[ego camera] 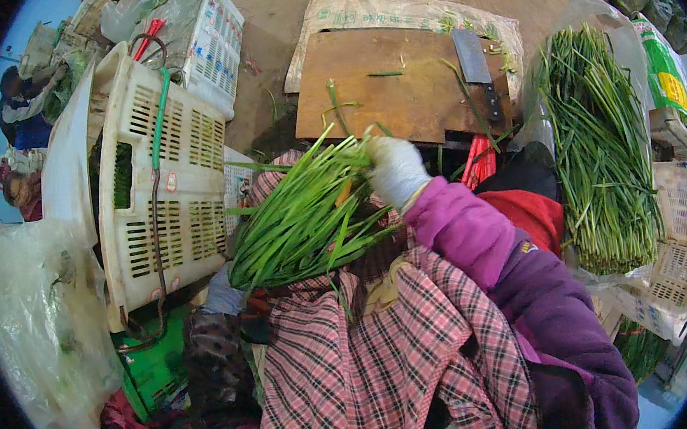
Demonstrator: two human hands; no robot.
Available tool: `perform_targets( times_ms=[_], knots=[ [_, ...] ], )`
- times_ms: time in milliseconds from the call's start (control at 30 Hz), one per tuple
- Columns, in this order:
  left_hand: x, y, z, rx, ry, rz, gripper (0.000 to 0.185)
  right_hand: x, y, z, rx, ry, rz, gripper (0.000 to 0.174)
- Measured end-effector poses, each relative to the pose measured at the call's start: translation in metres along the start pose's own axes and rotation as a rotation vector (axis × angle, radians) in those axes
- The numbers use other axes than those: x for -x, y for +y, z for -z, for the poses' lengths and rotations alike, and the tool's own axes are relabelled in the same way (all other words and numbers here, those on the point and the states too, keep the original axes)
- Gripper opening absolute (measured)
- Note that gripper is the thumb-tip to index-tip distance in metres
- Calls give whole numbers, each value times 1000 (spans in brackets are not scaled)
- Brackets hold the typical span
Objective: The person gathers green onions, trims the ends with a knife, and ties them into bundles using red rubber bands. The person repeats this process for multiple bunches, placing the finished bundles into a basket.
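A loose bunch of long green garlic chives (300, 218) lies across my lap, over a pink checked apron (381, 347). My right hand (398, 169), in a white glove, grips its pale ends near the board. At the leafy end my left hand (224, 291), in a light glove, is against the bunch; its fingers are hidden under the leaves. Beyond my hands is a wooden cutting board (381, 93) with a few stray stalks. A cleaver (472, 56) with a black handle lies at the board's right side.
White plastic crates (177, 193) stand on the left, a metal hook with a green sleeve (160, 114) hanging over one. To the right, a large pile of chives (601, 152) rests on plastic film. Red ties (480, 161) lie under the board's edge. Another person (29, 108) is at far left.
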State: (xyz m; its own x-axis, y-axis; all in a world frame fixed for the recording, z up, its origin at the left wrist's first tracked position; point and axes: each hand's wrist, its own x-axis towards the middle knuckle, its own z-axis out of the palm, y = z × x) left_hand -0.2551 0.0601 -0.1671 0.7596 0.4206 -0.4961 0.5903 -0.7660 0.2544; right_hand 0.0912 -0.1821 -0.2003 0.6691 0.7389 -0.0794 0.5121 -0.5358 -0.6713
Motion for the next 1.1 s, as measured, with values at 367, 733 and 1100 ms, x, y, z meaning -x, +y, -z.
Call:
perform_targets(
  times_ms=[367,733,1100],
  knots=[
    [-11,5,-7,255,90,-14,37,33,59,107,-1053,-4,-415,17],
    [-6,-3,-18,336,104,17,38,14,31,14,-525,-8,-1,13],
    [-18,-9,-29,451,132,43,38,40,39,105,-927,-369,-360,20]
  ],
)
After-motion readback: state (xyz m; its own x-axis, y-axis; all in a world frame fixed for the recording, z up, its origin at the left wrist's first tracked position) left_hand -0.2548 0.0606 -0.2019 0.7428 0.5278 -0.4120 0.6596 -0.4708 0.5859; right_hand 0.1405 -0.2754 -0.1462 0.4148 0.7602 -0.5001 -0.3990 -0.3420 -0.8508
